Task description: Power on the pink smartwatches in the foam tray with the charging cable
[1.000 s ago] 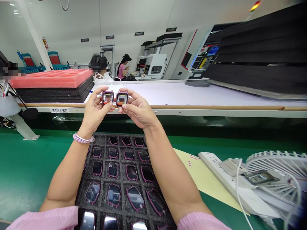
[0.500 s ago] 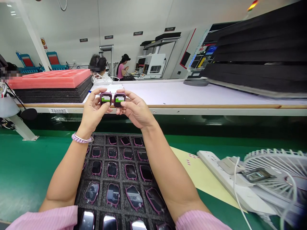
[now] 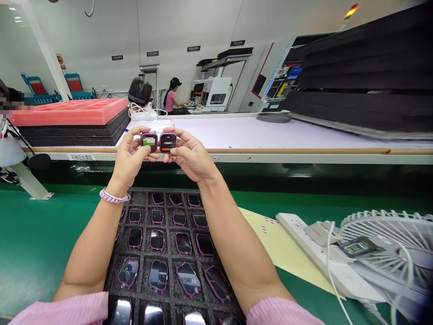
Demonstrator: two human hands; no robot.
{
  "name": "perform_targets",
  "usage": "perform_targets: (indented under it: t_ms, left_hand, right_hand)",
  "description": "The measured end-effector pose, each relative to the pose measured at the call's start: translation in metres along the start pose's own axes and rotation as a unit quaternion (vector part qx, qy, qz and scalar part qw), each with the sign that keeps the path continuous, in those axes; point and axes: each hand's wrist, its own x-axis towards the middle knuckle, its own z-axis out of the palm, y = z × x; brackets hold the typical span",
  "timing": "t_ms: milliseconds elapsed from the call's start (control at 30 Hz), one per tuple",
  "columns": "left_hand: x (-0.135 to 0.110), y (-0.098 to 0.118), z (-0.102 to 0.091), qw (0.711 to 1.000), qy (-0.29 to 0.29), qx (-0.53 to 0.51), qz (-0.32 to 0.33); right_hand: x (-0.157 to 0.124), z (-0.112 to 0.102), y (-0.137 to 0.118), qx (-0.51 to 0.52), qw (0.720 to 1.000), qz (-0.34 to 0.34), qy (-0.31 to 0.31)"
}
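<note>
My left hand (image 3: pixel 131 155) is closed on a purple-framed smartwatch body (image 3: pixel 149 140), with the thumb near the lower part of its screen. That screen shows a green and white panel. Beside it, my right hand (image 3: pixel 191 153) grips a second purple smartwatch body (image 3: pixel 168 141), its thumb at the screen's lower right. A dark screen with a red-orange strip near the bottom shows on this one. Both watches are held upright, side by side, above a black foam tray (image 3: pixel 142 257). Several similar watch bodies, such as one purple-framed watch (image 3: pixel 158 274), lie in its compartments.
Behind my hands runs a white shelf (image 3: pixel 216 131) with pink foam (image 3: pixel 74 110) on black foam sheets at left and stacked black trays (image 3: pixel 365 81) at right. A power strip (image 3: pixel 311 243), a white fan (image 3: pixel 389 243) and yellow paper (image 3: pixel 277 248) lie right. Two people are beyond.
The right watch's screen has gone from a green and white panel to a dark page with a red-orange strip. Both hands keep their hold. The far person in pink has lowered their hands.
</note>
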Motion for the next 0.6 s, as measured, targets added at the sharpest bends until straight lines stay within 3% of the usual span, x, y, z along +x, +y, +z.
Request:
perform_targets:
  t_ms: [300,600]
  left_hand:
    - [0.0002,-0.0020,0.0026,1.000,0.016,0.010,0.015]
    - [0.0008,-0.0056,-0.0006,1.000,-0.010,0.020,0.002]
  right_hand:
    - [0.0002,0.0013,0.0028,-0.008,1.000,0.004,0.009]
    - [0.0020,0.0001,0.0055,0.002,1.000,0.002,0.014]
